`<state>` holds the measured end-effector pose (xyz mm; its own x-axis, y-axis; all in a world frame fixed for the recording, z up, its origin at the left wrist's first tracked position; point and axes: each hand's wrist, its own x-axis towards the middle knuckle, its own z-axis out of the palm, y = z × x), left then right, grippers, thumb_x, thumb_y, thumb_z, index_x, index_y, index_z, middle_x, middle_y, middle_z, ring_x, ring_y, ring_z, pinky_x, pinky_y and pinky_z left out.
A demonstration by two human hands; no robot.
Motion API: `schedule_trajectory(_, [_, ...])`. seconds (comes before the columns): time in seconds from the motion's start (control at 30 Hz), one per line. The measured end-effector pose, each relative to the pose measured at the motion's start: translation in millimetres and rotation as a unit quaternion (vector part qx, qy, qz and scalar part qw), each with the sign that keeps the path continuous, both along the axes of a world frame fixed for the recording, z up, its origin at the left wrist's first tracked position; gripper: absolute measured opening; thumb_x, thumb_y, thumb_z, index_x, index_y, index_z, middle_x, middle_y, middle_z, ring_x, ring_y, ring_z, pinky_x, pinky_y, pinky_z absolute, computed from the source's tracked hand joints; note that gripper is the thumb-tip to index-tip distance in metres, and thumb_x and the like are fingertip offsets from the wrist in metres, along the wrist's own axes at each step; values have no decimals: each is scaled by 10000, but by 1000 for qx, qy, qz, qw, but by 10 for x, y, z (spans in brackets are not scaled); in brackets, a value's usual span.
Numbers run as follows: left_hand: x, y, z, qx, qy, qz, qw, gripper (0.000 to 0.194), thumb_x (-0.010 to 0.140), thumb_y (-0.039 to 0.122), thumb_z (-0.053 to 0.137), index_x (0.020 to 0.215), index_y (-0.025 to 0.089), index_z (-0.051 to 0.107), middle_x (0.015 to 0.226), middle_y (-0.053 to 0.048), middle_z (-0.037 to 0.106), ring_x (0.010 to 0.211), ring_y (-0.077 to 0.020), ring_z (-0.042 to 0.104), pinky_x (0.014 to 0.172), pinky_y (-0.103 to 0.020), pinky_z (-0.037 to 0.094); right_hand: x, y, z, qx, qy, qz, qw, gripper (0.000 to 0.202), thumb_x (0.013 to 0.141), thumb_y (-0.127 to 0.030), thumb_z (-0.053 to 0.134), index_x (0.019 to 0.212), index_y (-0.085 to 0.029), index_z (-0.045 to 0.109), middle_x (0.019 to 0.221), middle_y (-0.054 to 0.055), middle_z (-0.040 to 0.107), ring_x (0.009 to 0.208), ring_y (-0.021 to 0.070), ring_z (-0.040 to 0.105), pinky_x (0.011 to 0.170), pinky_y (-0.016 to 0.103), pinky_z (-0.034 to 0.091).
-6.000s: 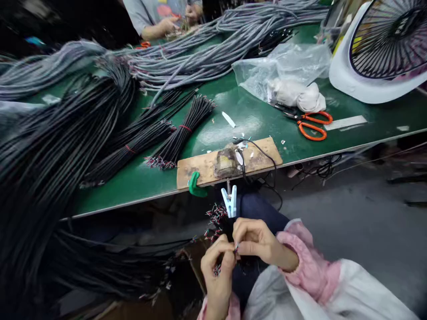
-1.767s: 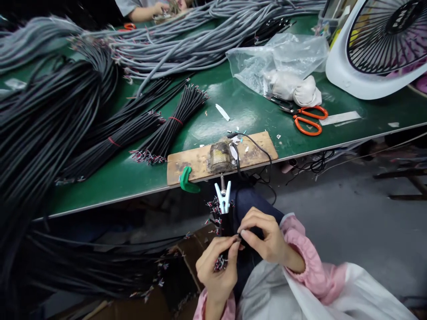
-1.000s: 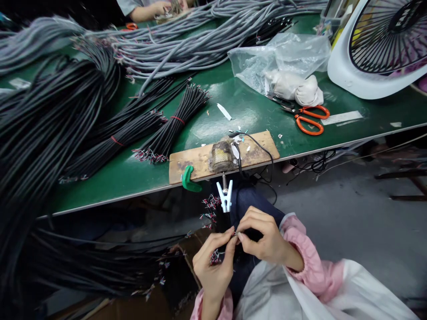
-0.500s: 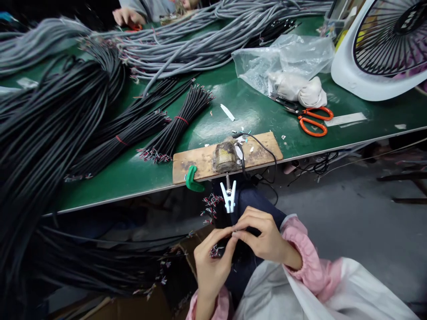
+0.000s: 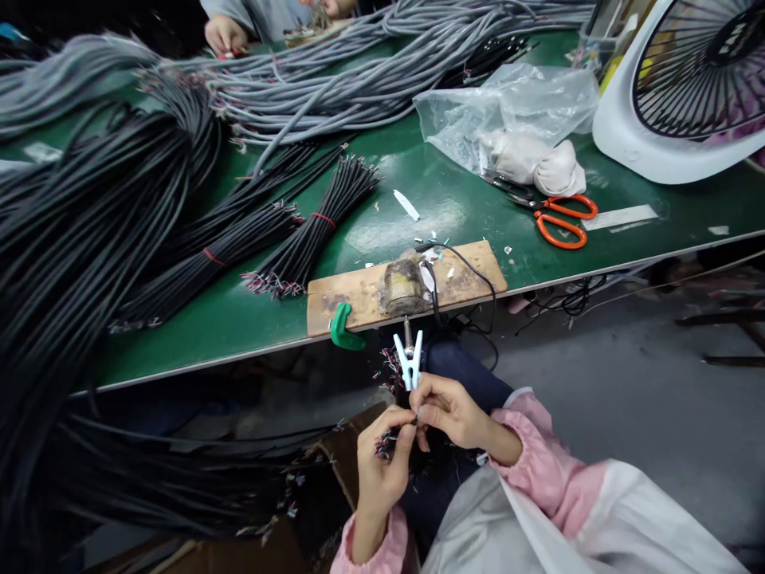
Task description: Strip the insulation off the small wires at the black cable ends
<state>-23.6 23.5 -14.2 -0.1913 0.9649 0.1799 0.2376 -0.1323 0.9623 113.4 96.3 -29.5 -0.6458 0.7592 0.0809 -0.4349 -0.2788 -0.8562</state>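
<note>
My left hand (image 5: pixel 382 462) is closed in a pinch, thumb against forefinger, on what looks like the dark end of a thin black cable (image 5: pixel 414 419). Fingertips of my right hand (image 5: pixel 449 410) meet it there, pinched at the cable's tip; the fine wires are mostly hidden. More black cables with red and white wire ends (image 5: pixel 386 443) show behind my left hand, over my lap. Just above my fingers, a light blue clothespin (image 5: pixel 409 363) is clipped to a metal rod that juts from a taped block (image 5: pixel 402 287) on a wooden board (image 5: pixel 347 291).
A green clamp (image 5: pixel 345 327) grips the board at the table edge. Bundled black cables (image 5: pixel 326 211) and grey cables (image 5: pixel 335 88) cover the table's left and back. Orange-handled scissors (image 5: pixel 562 219), a plastic bag (image 5: pixel 478 108) and a fan (image 5: pixel 633 143) stand right. Across the table, another person's hand (image 5: pixel 225 36) shows.
My right hand has drawn down and slightly left, its fingers more curled. The left hand has shifted slightly, and a dark cable end now shows between the fingertips. The other person's hand has closed.
</note>
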Motion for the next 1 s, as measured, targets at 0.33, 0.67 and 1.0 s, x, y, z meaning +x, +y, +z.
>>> schedule_trajectory(0.33, [275, -177, 85, 98, 110, -42, 988, 178, 954, 89, 534, 986, 193, 676, 731, -39, 709, 627, -174, 687, 591, -269, 566, -129, 123, -59, -46, 19, 23, 998, 406, 866, -546, 754, 847, -142, 713, 860, 62, 693, 821, 171, 668, 799, 319, 553])
schedule_trajectory(0.67, [447, -260, 291, 55, 296, -157, 941, 208, 869, 99, 470, 940, 203, 636, 768, -89, 715, 652, -244, 681, 580, -324, 565, -289, 133, -124, 13, 32, 235, 971, 341, 755, -479, 865, 787, -152, 772, 801, 52, 733, 758, 173, 683, 724, 295, 554])
schedule_trajectory(1.0, [122, 43, 226, 11, -124, 66, 990, 138, 930, 224, 680, 801, 191, 716, 718, -2, 605, 455, -85, 510, 404, -191, 387, -386, 221, -53, -182, 32, -27, 982, 608, 856, -724, 639, 849, -125, 740, 706, 51, 682, 655, 152, 643, 657, 275, 527])
